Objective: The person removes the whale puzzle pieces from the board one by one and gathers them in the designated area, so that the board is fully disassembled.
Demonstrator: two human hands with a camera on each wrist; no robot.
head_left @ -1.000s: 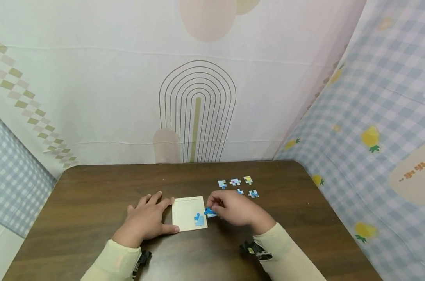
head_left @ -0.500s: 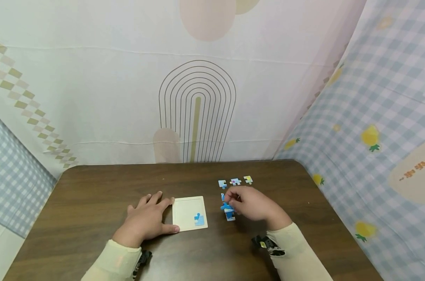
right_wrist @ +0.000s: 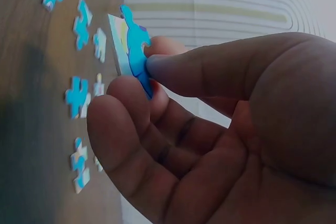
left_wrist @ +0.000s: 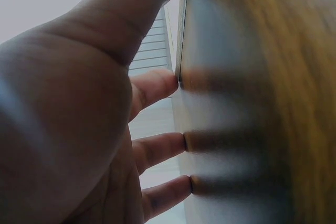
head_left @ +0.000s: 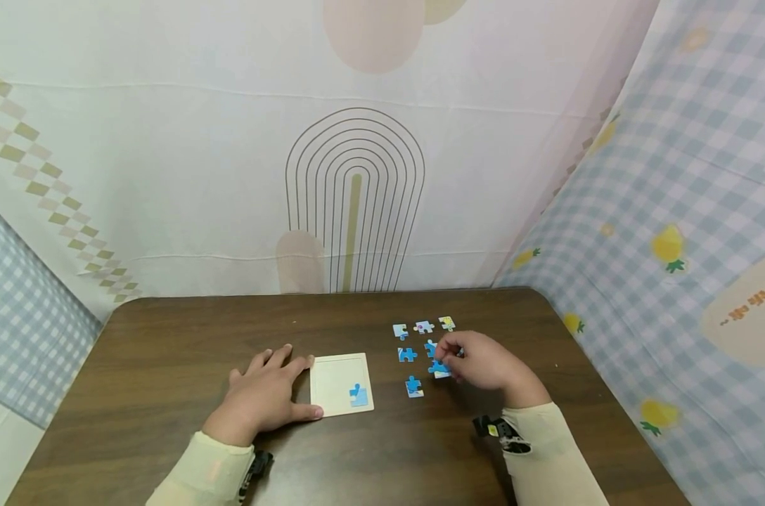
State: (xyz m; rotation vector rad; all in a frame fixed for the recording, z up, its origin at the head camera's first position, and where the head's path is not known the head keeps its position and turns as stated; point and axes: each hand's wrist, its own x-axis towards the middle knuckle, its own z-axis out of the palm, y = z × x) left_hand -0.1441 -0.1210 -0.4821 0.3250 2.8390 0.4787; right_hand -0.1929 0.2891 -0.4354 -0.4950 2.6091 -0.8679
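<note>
My right hand [head_left: 484,362] pinches a blue jigsaw piece [right_wrist: 135,45] between thumb and fingers, raised off the table among the loose pieces. My left hand [head_left: 259,397] is spread on the table, its thumb and index fingertip touching the left side of a square cream puzzle tray [head_left: 332,376]. In the left wrist view, the thumb [left_wrist: 126,9] reaches to the tray's thin edge, and other fingertips rest on the tabletop. One light-blue jigsaw piece [head_left: 359,398] lies in the tray's lower right corner.
Several loose jigsaw pieces lie right of the tray, including a blue piece [head_left: 414,386] at the near side and a yellow-patterned piece [head_left: 446,323] at the far right. The brown table [head_left: 186,337] ends at a patterned curtain [head_left: 218,176] behind.
My right hand has moved right, away from the tray, with the jigsaw piece still pinched. Loose pieces it covered before now show. My left hand and the tray have stayed put.
</note>
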